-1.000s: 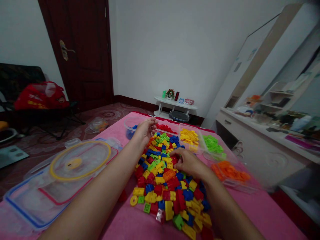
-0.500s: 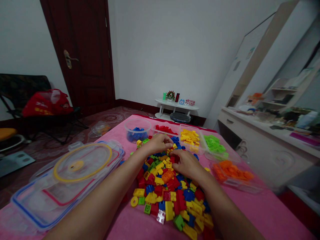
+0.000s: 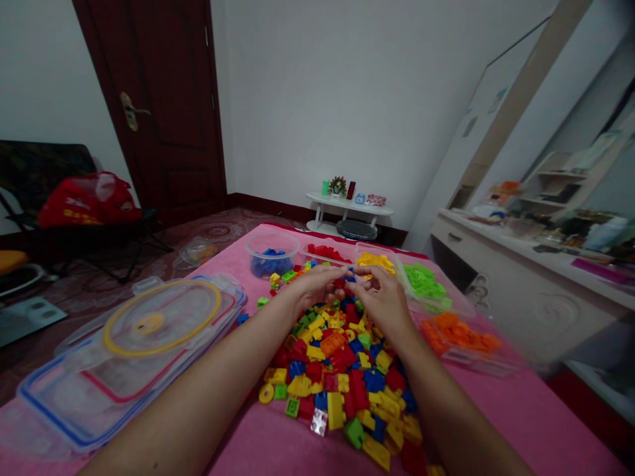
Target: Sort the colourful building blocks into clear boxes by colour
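Now bringing left hand (image 3: 317,285) and right hand (image 3: 384,301) together over block pile (image 3: 327,344), apparently pinching blue piece (image 3: 350,273) between both hands' fingers (image 3: 373,271); likely shifting from picking to handling.

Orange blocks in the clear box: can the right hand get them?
Probably yes: the orange blocks sit off to the right of the right hand, and nothing seems to cover them.

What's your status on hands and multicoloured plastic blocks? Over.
Bare left hand and bare right hand close together over multicoloured plastic block pile; exact grip unclear. Small blue plastic piece showing between them. Hands partly hide pile's far side.
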Available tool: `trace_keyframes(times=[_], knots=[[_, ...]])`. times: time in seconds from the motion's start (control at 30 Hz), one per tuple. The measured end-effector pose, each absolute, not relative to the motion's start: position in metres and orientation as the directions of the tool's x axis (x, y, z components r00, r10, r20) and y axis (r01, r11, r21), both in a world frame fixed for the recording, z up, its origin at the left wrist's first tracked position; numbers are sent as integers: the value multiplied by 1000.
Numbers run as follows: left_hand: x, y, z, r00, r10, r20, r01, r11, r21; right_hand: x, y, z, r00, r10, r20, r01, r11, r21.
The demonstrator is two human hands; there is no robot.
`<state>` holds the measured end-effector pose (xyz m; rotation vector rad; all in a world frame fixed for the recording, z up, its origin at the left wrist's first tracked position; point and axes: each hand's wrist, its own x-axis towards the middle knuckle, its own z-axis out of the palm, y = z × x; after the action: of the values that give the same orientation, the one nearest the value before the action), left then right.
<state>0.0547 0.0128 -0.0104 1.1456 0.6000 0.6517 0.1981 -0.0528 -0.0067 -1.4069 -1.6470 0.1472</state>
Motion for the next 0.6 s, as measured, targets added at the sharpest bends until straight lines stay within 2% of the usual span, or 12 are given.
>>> trace_keyframes(times=[0.07,0.2,0.27,0.33,0.4,0.47,0.53,0.6], knots=[[54,18,-13,620,777,-109,-188,282,941,204,-52,-9,59,850,524,787,283,-548],[53,24,-17,551,827,-112,-149,229,962,211,-54,-16,-73,961,265,929,162,-332],[53,24,-18,501,863,-73,-51,113,992,209,-57,-18,-103,977,188,969,141,-203],[54,24,-21,441,897,31,115,-91,989,206,-59,-19,-124,981,152,982,143,-122],[55,24,-25,412,892,188,329,-338,882,203,-61,-19,-129,984,120,987,139,-80],[57,21,-30,418,848,326,522,-518,678,202,-61,-19,-129,987,92,989,135,-65],[60,17,-34,439,818,371,655,-574,491,203,-60,-20,-137,987,88,986,144,-84],[62,13,-38,477,812,337,720,-581,381,204,-58,-19,-138,985,104,975,154,-162]])
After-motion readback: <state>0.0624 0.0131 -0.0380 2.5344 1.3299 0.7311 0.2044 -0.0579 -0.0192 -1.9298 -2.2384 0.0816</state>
